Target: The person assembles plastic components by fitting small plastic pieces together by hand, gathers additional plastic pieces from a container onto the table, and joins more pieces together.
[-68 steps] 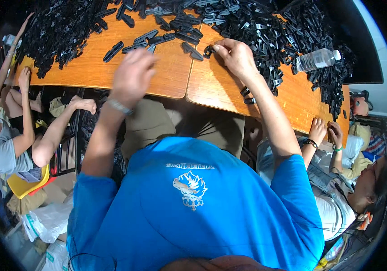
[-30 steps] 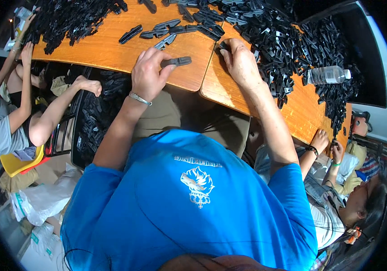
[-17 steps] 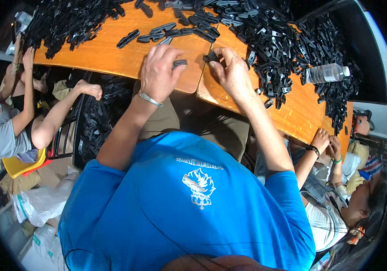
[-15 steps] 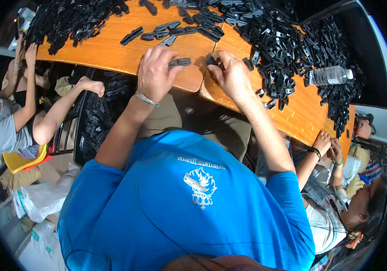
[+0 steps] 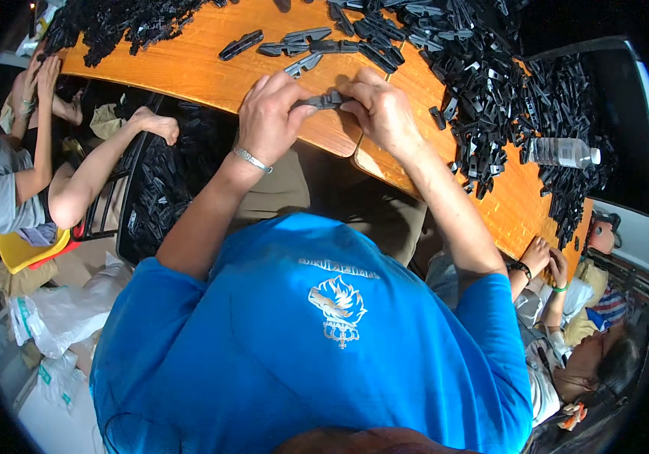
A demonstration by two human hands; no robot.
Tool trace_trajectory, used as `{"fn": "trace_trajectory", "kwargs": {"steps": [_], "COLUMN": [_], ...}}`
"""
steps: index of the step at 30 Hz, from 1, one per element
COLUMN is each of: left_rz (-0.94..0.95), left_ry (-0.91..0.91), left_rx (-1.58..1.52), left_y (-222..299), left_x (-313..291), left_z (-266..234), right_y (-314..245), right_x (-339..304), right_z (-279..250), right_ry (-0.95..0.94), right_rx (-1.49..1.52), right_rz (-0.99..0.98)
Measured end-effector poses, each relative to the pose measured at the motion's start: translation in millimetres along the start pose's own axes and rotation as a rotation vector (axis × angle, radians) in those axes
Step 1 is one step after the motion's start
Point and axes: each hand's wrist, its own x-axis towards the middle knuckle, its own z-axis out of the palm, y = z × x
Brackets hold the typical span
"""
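Note:
My left hand [image 5: 270, 115] pinches one end of a narrow black plastic piece [image 5: 320, 101] above the table's near edge. At its other end are the closed fingertips of my right hand [image 5: 386, 113]. A small dark piece there is partly hidden by my right fingers, and I cannot tell whether it is joined to the long one. Just beyond my hands lie several loose long black plastic pieces [image 5: 332, 46].
A large heap of black pieces [image 5: 483, 98] covers the table's right side, with a clear plastic bottle [image 5: 563, 152] on it. Another dark heap [image 5: 124, 26] lies far left. A black bin [image 5: 159, 189] of pieces stands left of me. People sit at both sides of the orange wooden table [image 5: 188, 68].
My hands have come together, and the right fingertips now meet the end of the long black piece in my left hand. The whole view has shifted slightly.

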Motion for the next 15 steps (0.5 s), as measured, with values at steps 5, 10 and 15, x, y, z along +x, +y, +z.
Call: {"fn": "trace_trajectory", "kwargs": {"steps": [5,10,15], "left_rz": [-0.020,-0.110,-0.232], "left_ry": [-0.006,-0.325,-0.500], "left_rx": [-0.005,0.063,0.175], "left_y": [-1.1,-16.4,-37.8], "left_x": [3.7,-19.1,-39.5], "left_z": [3.2,-64.4,-160.2], "right_y": [0.1,-19.9,-9.8], "right_x": [15.2,-4.5,-36.9], "right_z": [5.3,9.7,-41.3], "right_ry": [-0.055,-0.136,0.045], "right_rx": [-0.077,-0.024,-0.112], "right_rz": [-0.109,-0.095,0.035]}}
